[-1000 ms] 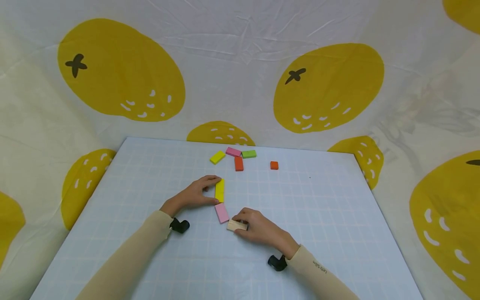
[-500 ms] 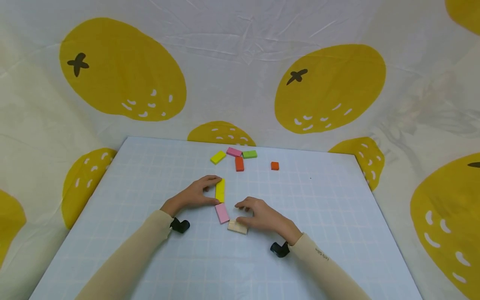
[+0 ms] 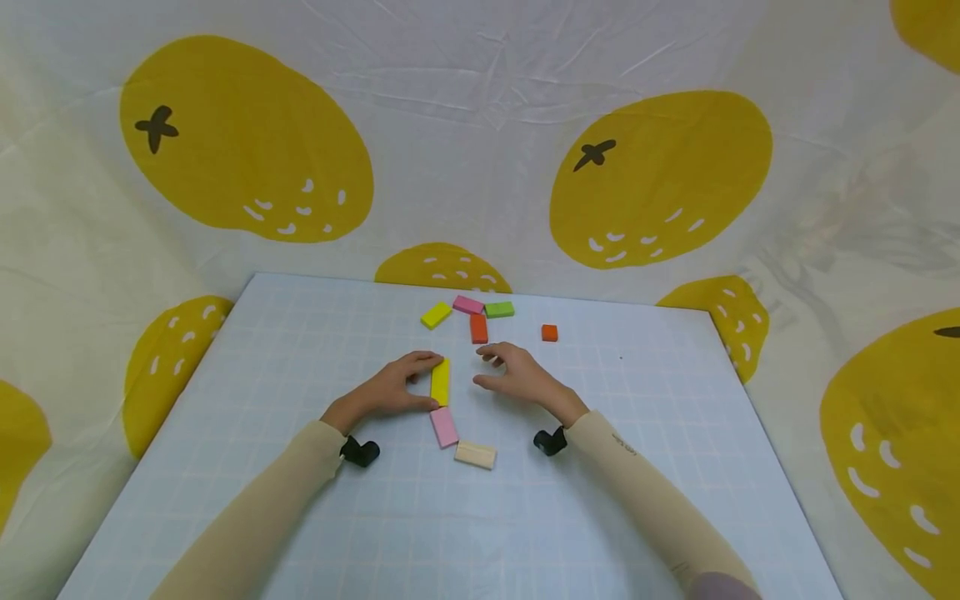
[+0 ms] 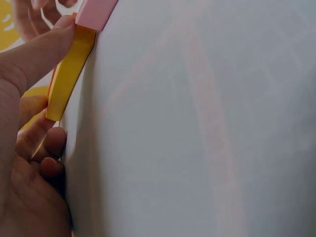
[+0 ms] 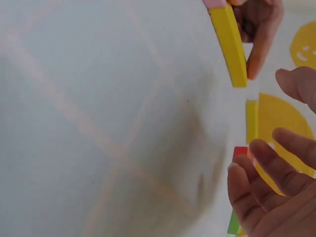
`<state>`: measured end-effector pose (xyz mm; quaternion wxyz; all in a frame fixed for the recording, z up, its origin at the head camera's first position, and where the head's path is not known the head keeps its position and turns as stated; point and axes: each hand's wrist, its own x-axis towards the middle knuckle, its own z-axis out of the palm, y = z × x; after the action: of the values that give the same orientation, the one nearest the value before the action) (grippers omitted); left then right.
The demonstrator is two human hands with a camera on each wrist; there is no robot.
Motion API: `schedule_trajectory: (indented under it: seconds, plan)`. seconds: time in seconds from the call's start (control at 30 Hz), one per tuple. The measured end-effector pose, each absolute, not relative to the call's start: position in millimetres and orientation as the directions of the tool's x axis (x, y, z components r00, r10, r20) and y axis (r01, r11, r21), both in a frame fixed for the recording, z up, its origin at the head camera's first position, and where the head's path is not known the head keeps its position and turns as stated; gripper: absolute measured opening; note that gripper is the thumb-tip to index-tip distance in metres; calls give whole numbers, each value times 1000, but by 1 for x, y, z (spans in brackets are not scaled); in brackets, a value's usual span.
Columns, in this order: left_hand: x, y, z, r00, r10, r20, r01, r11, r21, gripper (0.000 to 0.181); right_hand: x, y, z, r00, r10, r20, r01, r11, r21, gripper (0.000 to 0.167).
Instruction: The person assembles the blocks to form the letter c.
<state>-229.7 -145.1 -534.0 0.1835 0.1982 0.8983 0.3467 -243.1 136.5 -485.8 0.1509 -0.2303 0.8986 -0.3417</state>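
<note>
My left hand (image 3: 388, 387) holds a long yellow block (image 3: 441, 383) lengthwise, thumb at the near end and a fingertip at the far end. In the left wrist view the thumb presses the yellow block (image 4: 71, 69) close to a light pink block (image 4: 96, 12). That pink block (image 3: 444, 427) touches the yellow one's near end and slants toward a plain wooden block (image 3: 476, 455), which lies flat at its lower corner. Right of the yellow block, my right hand (image 3: 522, 377) hovers with loosely bent fingers and nothing in them; the right wrist view shows the same hand (image 5: 276, 197) bare.
Toward the table's back lie a second yellow block (image 3: 436, 315), a darker pink block (image 3: 468, 304), a green block (image 3: 499, 310) and a red block (image 3: 478, 329), grouped closely. An orange cube (image 3: 550, 333) sits apart to their right. A fruit-print cloth (image 3: 465, 167) hangs behind the table.
My right hand has let go of the wooden block and moved away from me, toward the red block. The left hand stays on the yellow block.
</note>
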Motion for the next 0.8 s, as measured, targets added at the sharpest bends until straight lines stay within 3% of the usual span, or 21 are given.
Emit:
schedule_trajectory:
  seconds: [0.43,0.8]
  plan:
    - [-229,-146,-533,-855,480,-198,210,669,713,85,-283,114,-509,-961,-273,-42,-173,711,-682,63]
    - [-230,-145,-532,-849,495,-186,224,655,722,84,-296,101,-517,-990,-138,8,-102,690,-717,53]
